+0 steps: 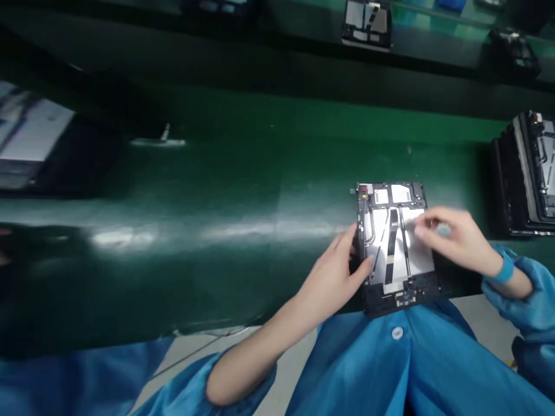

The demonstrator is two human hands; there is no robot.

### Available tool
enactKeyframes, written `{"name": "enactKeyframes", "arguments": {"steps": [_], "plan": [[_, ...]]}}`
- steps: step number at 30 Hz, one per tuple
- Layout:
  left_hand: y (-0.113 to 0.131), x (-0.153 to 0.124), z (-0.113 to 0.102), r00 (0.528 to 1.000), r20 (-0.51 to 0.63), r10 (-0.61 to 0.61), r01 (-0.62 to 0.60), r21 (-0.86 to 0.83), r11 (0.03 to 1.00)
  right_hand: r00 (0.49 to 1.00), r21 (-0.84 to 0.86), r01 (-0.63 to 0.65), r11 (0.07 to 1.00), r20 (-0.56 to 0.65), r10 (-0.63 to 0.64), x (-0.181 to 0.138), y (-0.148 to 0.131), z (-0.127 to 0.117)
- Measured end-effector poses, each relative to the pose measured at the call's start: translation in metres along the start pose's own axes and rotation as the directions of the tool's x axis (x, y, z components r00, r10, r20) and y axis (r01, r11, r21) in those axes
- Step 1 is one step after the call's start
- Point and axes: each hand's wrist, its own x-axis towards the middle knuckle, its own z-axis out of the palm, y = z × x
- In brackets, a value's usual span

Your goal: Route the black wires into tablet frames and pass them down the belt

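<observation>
An opened tablet (420, 248) lies at the front edge of the green bench, its silver battery plates, black ribbon strips and small circuit parts exposed. My left hand (342, 266) grips its left side, thumb over the top and fingers along the edge. Over the right battery plate, my right hand (455, 237) is closed in a pinch, slightly blurred. Whatever is between those fingertips, if anything, is too small to make out. A blue band (505, 268) circles my right wrist.
To the right stands a stack of similar opened tablets (522, 179). Another opened unit (367, 23) sits on the raised shelf at the back. Far left is a blurred dark device (39, 130), with a thin metallic object (158, 142) near it. A blue-clothed person (78, 375) sits at left.
</observation>
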Motion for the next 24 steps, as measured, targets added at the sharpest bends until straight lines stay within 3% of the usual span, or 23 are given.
{"name": "enactKeyframes", "arguments": {"steps": [2,4,6,8,11,15,20,24], "plan": [[0.009,0.007,-0.008,0.992,-0.120,0.027,0.006,0.260,0.966,0.968,-0.330,0.025,0.943,-0.230,-0.106,0.036,0.016,0.003],[0.019,0.025,-0.015,0.983,-0.182,-0.021,0.089,0.373,0.923,0.951,-0.538,-0.059,0.841,-0.286,-0.117,0.068,0.028,0.013],[0.031,0.048,-0.020,0.974,-0.199,-0.107,0.184,0.426,0.886,0.956,-0.633,-0.130,0.763,-0.283,-0.072,0.092,0.032,0.026],[0.043,0.068,-0.022,0.967,-0.202,-0.158,0.239,0.489,0.839,0.966,-0.655,-0.139,0.742,-0.256,-0.045,0.107,0.028,0.038],[0.055,0.084,-0.022,0.968,-0.175,-0.178,0.248,0.591,0.768,0.982,-0.609,-0.080,0.789,-0.182,-0.041,0.117,0.017,0.051],[0.061,0.085,-0.023,0.974,-0.139,-0.181,0.228,0.657,0.718,0.987,-0.530,-0.017,0.848,-0.143,-0.070,0.118,0.011,0.056],[0.060,0.084,-0.029,0.974,-0.093,-0.209,0.219,0.635,0.740,0.973,-0.529,0.051,0.847,-0.163,-0.160,0.105,0.011,0.057],[0.069,0.081,-0.027,0.960,-0.131,-0.247,0.271,0.648,0.711,0.967,-0.526,0.063,0.848,-0.176,-0.181,0.089,0.010,0.057]]}}
